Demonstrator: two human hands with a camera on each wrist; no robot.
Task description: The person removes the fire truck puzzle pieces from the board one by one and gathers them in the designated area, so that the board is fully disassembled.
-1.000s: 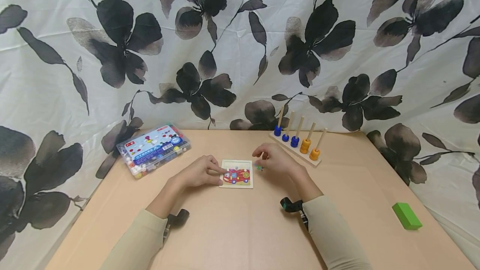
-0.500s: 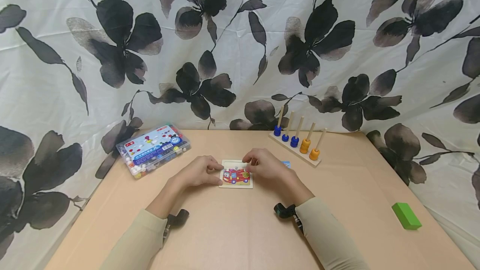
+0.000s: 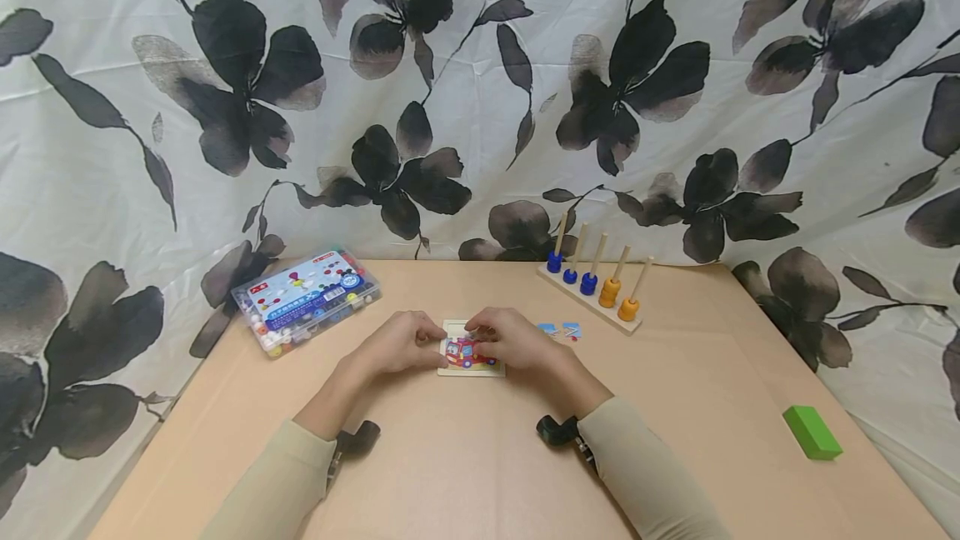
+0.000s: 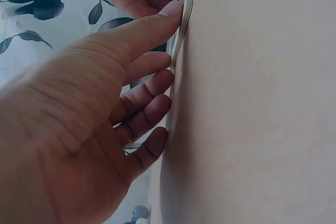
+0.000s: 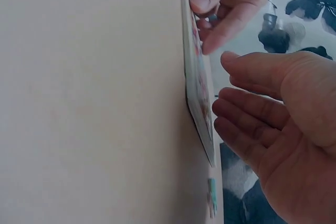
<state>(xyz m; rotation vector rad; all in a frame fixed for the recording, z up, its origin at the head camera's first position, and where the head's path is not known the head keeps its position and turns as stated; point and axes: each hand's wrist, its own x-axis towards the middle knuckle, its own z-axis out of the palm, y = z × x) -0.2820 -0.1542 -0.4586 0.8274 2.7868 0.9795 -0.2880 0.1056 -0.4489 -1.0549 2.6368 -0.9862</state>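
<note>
Head view: touching left edge of puzzle (image 3: 461, 352) with left hand (image 3: 400, 344), over right part with right hand (image 3: 516, 342); thumb and fingers apart on both.

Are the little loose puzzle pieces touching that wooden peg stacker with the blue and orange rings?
Apart. The head view shows a strip of bare tabletop between the loose puzzle pieces and the wooden peg stacker.

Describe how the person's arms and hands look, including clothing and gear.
Both hands are ungloved. Plain, long beige fabric sleeves end short of them, with a small, rounded black wrist camera at each cuff; no cables show.
</note>
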